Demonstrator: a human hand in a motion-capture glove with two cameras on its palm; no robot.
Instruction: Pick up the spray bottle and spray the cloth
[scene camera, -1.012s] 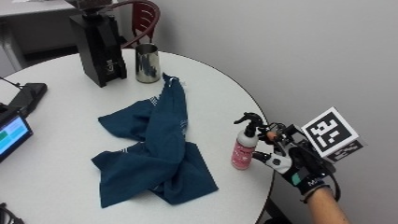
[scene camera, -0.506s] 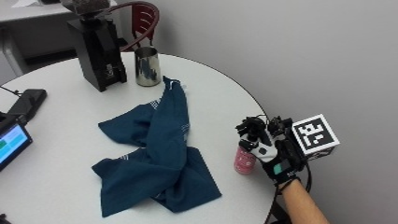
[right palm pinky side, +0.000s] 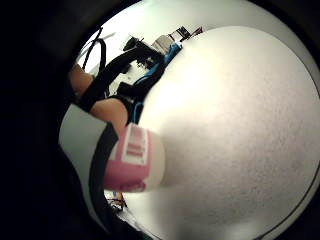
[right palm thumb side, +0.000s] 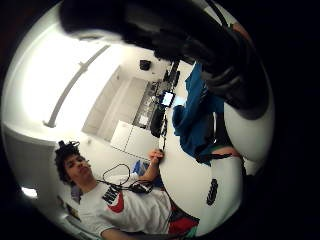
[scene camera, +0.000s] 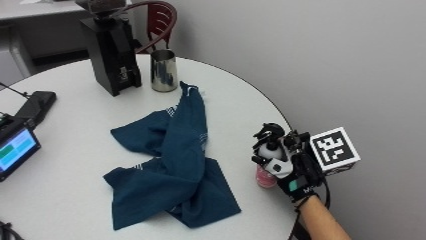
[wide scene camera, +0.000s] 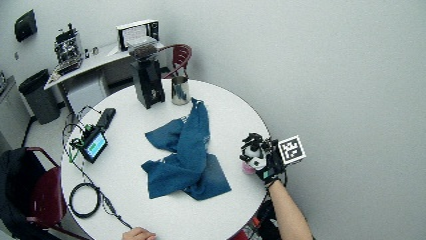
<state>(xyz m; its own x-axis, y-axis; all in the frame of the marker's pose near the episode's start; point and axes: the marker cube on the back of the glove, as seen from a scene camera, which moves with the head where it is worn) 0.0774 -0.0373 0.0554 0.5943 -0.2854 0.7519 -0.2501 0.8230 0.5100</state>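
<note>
With fingers curled round it, the gloved right hand (scene camera: 291, 167) grips one pink spray bottle (scene camera: 265, 176) at the table (scene camera: 80, 200) edge.
One blue cloth (scene camera: 174, 165) lies crumpled at the bottle's 9 o'clock.

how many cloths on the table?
1: the blue cloth lies crumpled mid-table, between the metal cup and the spray bottle. None seems hidden.

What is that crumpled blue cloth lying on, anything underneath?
The crumpled dark blue cloth lies on the round white table. Only bare tabletop shows around it; whatever its folds cover cannot be seen.
</note>
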